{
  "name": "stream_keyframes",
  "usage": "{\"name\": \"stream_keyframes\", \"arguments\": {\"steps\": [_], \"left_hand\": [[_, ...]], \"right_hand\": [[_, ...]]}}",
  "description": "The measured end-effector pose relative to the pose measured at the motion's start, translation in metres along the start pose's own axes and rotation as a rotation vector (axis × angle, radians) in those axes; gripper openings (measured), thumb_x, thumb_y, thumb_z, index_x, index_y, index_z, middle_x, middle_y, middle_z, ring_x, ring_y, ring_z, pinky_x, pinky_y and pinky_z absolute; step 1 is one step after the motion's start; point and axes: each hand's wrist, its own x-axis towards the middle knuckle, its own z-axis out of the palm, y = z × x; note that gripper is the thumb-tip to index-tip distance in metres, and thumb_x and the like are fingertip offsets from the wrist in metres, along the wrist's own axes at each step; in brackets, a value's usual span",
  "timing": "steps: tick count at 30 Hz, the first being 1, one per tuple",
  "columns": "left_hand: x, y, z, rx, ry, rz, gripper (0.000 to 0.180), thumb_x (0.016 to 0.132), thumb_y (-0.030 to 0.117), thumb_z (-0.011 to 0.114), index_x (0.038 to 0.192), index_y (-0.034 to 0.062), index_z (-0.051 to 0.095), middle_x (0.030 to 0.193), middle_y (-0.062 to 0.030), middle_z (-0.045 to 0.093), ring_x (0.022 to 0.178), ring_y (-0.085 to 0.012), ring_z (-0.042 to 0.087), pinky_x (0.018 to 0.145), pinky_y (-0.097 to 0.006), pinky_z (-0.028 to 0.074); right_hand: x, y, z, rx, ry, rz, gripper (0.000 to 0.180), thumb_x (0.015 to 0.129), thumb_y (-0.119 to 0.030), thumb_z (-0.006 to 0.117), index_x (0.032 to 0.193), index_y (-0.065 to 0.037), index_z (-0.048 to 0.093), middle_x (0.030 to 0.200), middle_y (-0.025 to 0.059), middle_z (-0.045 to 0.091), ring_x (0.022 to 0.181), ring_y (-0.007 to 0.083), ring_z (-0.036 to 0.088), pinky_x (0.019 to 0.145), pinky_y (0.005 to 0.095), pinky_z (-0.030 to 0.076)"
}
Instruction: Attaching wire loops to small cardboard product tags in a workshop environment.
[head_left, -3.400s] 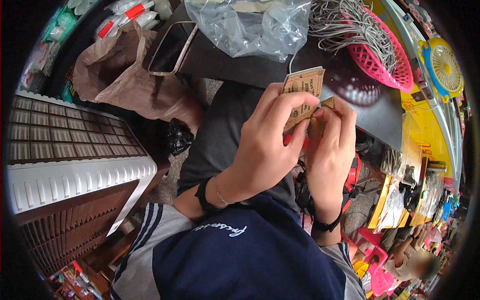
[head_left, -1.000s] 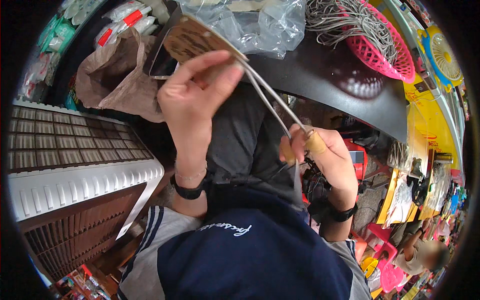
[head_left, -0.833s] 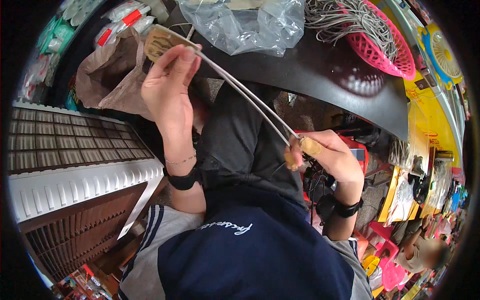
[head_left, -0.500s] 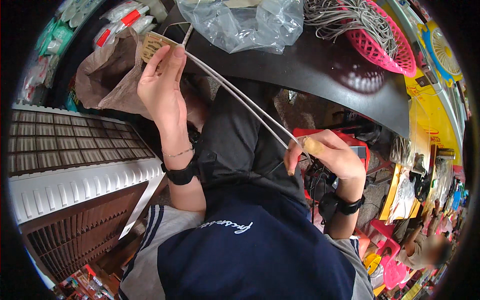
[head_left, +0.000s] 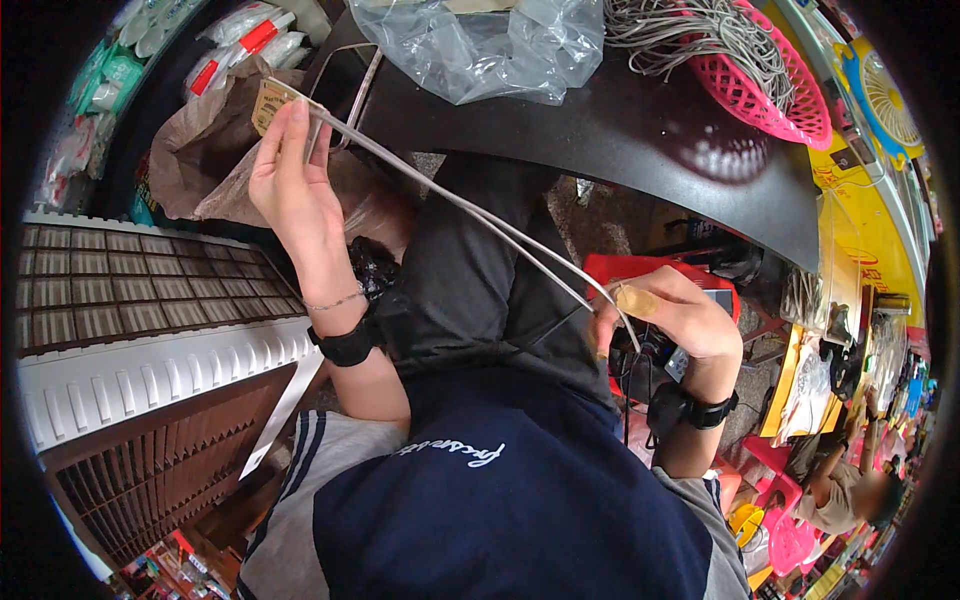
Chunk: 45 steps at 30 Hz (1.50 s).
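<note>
A light grey cord (head_left: 450, 195) runs doubled and taut between my two hands, above my lap. My left hand (head_left: 300, 185) is closed in a pinch on the cord, beside a small tan printed card tag (head_left: 268, 107) at its end. More grey cord bends in a loop just past those fingertips, by the table's edge. My right hand (head_left: 675, 310) is closed on the cord's other end, thumb against fingers. Tan coverings wrap the thumb and a fingertip. A short loose end of cord hangs below that grip.
On the black table (head_left: 560, 130) are a clear plastic bag (head_left: 480, 50) and a pink basket (head_left: 815, 118) with many grey cords (head_left: 690, 40). A brown sack (head_left: 215, 150) stands at left, above a white slatted appliance (head_left: 180, 360). Another person (head_left: 840, 500) is at far right.
My left hand has moved left and slightly down with the tag and cord. My right hand has shifted slightly right, and the doubled strands lie closer together.
</note>
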Motion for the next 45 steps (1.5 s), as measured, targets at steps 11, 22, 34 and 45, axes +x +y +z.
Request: {"name": "stream_keyframes", "arguments": {"steps": [11,22,34,45], "left_hand": [[0.002,0.004,-0.003,0.017,0.016,0.015,0.022,0.087,0.003,0.064,0.107,-0.0071,0.06,0.101,-0.012,0.065,0.09,-0.0158,0.064,0.082,-0.029,0.054],[-0.067,0.028,0.062,0.239,-0.332,-0.082,0.027,0.076,-0.005,0.072,0.102,-0.0045,0.063,0.094,-0.0082,0.067,0.085,-0.011,0.063,0.078,-0.023,0.052],[-0.106,0.026,0.086,0.203,-0.652,-0.024,0.016,0.081,-0.004,0.069,0.096,-0.0039,0.066,0.096,-0.0081,0.064,0.086,-0.013,0.065,0.075,-0.023,0.053],[-0.109,0.028,0.086,0.186,-0.881,-0.321,0.022,0.081,-0.012,0.063,0.102,-0.005,0.061,0.101,-0.0099,0.063,0.094,-0.0144,0.063,0.084,-0.028,0.054]], "right_hand": [[-0.009,0.001,-0.009,-0.066,0.002,0.021,0.032,0.097,-0.017,0.048,0.084,0.006,0.065,0.078,0.0112,0.066,0.079,0.0191,0.062,0.077,0.0309,0.047],[0.014,-0.019,0.027,-0.725,0.708,-0.392,0.022,0.083,-0.007,0.065,0.104,0.001,0.062,0.121,0.0134,0.059,0.111,0.0238,0.057,0.093,0.0318,0.043],[0.03,-0.018,0.049,-0.871,0.945,-0.701,0.02,0.069,0.011,0.067,0.086,0.0,0.067,0.087,0.0099,0.068,0.084,0.0229,0.065,0.087,0.0345,0.048],[0.024,-0.021,0.041,-1.162,0.992,-0.699,0.023,0.069,0.007,0.065,0.09,-0.002,0.063,0.088,0.009,0.064,0.083,0.0262,0.059,0.084,0.0365,0.043]]}}
